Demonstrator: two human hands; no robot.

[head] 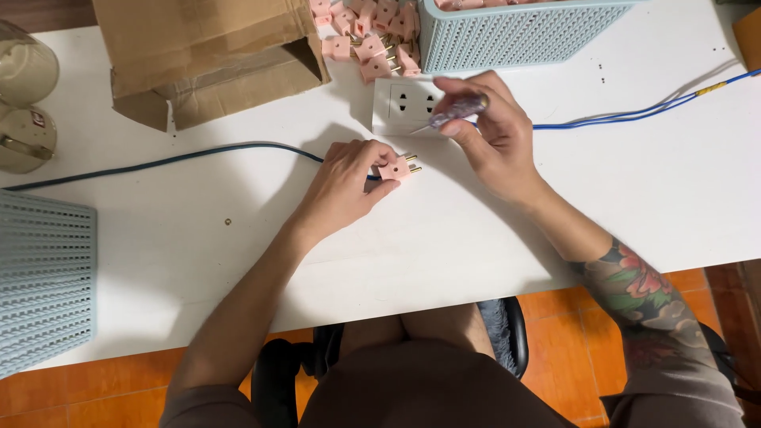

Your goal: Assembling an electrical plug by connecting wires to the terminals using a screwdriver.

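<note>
Fig.: my left hand (346, 184) pinches a pink plug (395, 169) on the white worktop (444, 238), brass pins pointing right; blue cable (182, 158) enters behind my fingers, joint hidden. Right hand (493, 135) grips a screwdriver (452, 115) w/ clear handle, tip over a white socket (404, 105). Pink plug pile (366, 36) & basket (515, 32) cut off at top edge

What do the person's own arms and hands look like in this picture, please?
Both arms are bare to short brownish sleeves. The right forearm bears a colourful flower tattoo in red, green and dark ink. The left hand and right hand wear no gloves; no rings or watch show.
</note>
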